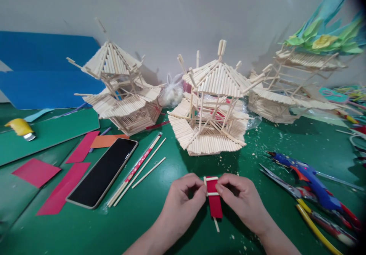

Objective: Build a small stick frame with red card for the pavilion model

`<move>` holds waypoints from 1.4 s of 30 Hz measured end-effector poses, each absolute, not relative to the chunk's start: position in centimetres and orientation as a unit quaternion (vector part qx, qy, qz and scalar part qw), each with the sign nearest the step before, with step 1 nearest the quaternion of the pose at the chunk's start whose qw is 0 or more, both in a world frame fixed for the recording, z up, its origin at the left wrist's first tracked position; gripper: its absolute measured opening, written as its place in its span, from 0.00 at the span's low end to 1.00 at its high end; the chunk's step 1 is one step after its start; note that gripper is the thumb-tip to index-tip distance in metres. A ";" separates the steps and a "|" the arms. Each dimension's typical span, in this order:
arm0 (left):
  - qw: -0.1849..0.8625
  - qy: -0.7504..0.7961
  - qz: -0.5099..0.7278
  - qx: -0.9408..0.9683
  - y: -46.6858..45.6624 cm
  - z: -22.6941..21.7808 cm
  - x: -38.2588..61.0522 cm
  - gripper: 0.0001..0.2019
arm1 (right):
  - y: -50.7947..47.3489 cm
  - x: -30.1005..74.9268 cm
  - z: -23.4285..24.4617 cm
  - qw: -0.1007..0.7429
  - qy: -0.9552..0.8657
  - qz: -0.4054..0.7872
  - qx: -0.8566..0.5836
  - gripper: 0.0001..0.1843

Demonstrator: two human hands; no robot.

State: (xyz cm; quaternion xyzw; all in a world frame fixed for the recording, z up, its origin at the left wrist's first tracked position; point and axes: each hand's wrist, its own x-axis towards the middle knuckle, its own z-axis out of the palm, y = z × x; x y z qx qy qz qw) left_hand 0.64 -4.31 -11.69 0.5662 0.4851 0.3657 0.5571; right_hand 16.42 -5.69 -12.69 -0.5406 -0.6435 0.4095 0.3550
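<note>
Low over the green table, both hands meet at a small frame of short wooden sticks (212, 194) with a red paper strip (215, 208) against it. My left hand (181, 198) pinches the frame's left side between thumb and fingers. At its upper right, my right hand (243, 199) is closed, thumb and fingertips on the frame and the paper's edge. The red strip extends below the frame toward me. From under its lower end a thin stick (216, 224) pokes out. My right fingers hide the frame's right side.
Three pavilion models of sticks stand behind: left (128, 106), middle (219, 144) and right (271, 106). A phone (104, 173), chopsticks in a wrapper (137, 167) and red paper (64, 190) lie left. Scissors (281, 182) and a blue glue gun (314, 186) lie right.
</note>
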 end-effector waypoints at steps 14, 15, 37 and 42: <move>0.640 0.473 0.360 0.486 -4.2 -11.6 0.6 0.10 | -5.7 16.2 -12.7 0.372 -0.624 0.444 -0.525 0.11; 0.640 0.473 0.361 0.487 -4.2 -11.6 0.6 0.10 | -5.7 16.2 -12.7 0.372 -0.622 0.446 -0.524 0.11; 0.513 0.447 0.381 0.626 -4.7 -12.0 0.6 0.10 | -5.6 16.0 -13.0 0.403 -0.604 0.462 -0.509 0.09; 0.511 0.462 0.388 0.613 -4.5 -12.0 0.6 0.10 | -5.7 16.1 -13.0 0.403 -0.610 0.434 -0.526 0.10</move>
